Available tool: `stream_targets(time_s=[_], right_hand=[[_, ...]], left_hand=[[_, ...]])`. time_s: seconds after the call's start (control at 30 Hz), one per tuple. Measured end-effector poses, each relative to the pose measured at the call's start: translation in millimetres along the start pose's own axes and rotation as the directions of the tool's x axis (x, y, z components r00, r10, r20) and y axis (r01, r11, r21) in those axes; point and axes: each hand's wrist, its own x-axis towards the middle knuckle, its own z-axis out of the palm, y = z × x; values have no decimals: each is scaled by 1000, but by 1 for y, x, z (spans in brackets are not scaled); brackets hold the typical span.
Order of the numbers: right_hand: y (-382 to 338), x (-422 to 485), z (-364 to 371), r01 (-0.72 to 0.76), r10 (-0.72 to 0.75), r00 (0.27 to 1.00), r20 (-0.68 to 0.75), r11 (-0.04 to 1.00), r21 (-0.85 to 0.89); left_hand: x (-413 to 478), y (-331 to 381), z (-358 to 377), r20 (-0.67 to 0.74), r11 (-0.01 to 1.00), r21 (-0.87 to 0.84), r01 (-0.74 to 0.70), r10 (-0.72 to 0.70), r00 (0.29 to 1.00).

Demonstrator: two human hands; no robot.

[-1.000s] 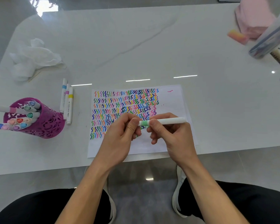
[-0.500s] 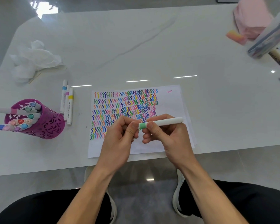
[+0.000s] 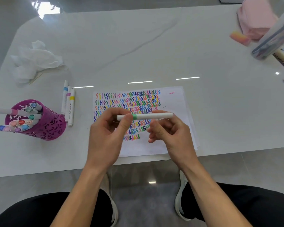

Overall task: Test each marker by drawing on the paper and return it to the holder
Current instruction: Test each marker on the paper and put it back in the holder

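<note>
Head view: on white marble table (image 3: 154, 46), white paper (image 3: 175, 102) mostly filled with coloured squiggles at 12 o'clock, purple cut-out holder (image 3: 51, 128) at 9 o'clock, left hand (image 3: 105, 140) pinching capped green-banded white marker (image 3: 147, 116) above paper, right hand (image 3: 172, 138) with fingers loosely curled beneath, three loose white markers (image 3: 70, 105) seemingly untested.

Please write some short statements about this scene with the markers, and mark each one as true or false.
1. The left hand pinches a white marker with a green band. True.
2. The purple holder stands to the right of the paper. False: it stands to the left of it.
3. Between holder and paper, three markers lie on the table. True.
4. The paper is blank. False: rows of coloured squiggles cover much of it.
</note>
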Motion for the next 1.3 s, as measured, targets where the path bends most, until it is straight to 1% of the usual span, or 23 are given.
stream_targets(time_s=[0.1, 0.2, 0.23, 0.27, 0.33, 0.37, 0.4, 0.43, 0.53, 0.63, 0.7, 0.83, 0.97, 1.07, 1.2, 1.3], right_hand=[[3, 5, -3, 28, -33, 997, -69, 997, -71], [5, 8, -7, 44, -62, 989, -135, 990, -131], [6, 8, -7, 43, -64, 986, -154, 990, -136], [6, 9, -6, 42, -66, 983, -172, 989, -139], [7, 9, -4, 43, -71, 977, -200, 989, -142], [8, 10, -3, 43, -74, 976, -207, 988, -147], [9, 10, -3, 43, -75, 975, -209, 987, -155], [10, 10, -2, 39, -74, 975, -210, 986, -165], [13, 9, 1, 32, -71, 977, -203, 982, -187], [14, 9, 3, 30, -73, 976, -203, 978, -205], [15, 9, 4, 33, -78, 976, -204, 976, -214], [16, 10, 5, 39, -90, 973, -211, 971, -234], [15, 10, 4, 57, -113, 969, -218, 967, -249], [14, 10, 5, 61, -118, 968, -220, 966, -250], [15, 10, 5, 56, -113, 969, -220, 966, -254], [15, 11, 5, 52, -110, 969, -223, 967, -250]], left_hand=[[4, 6, -15, -154, 999, 10, -48, 49, 987], [5, 11, -34, -274, 980, 119, -157, 185, 944], [5, 13, -40, -295, 961, 189, -203, 253, 922], [4, 16, -46, -298, 917, 307, -254, 346, 890], [3, 19, -57, -270, 757, 573, -314, 536, 800], [3, 19, -62, -259, 688, 649, -325, 601, 756], [2, 21, -66, -266, 652, 687, -321, 637, 723], [2, 22, -70, -289, 642, 702, -309, 653, 701], [1, 24, -82, -379, 665, 706, -243, 645, 663], [3, 24, -97, -430, 677, 704, -215, 647, 630], [5, 23, -107, -462, 697, 689, -198, 633, 621], [6, 21, -112, -483, 726, 676, -128, 567, 667], [7, 17, -111, -467, 709, 703, -49, 512, 721], [10, 11, -114, -487, 724, 689, 34, 428, 761], [10, 12, -109, -518, 707, 696, 125, 374, 769], [10, 12, -108, -515, 701, 701, 133, 368, 774]])
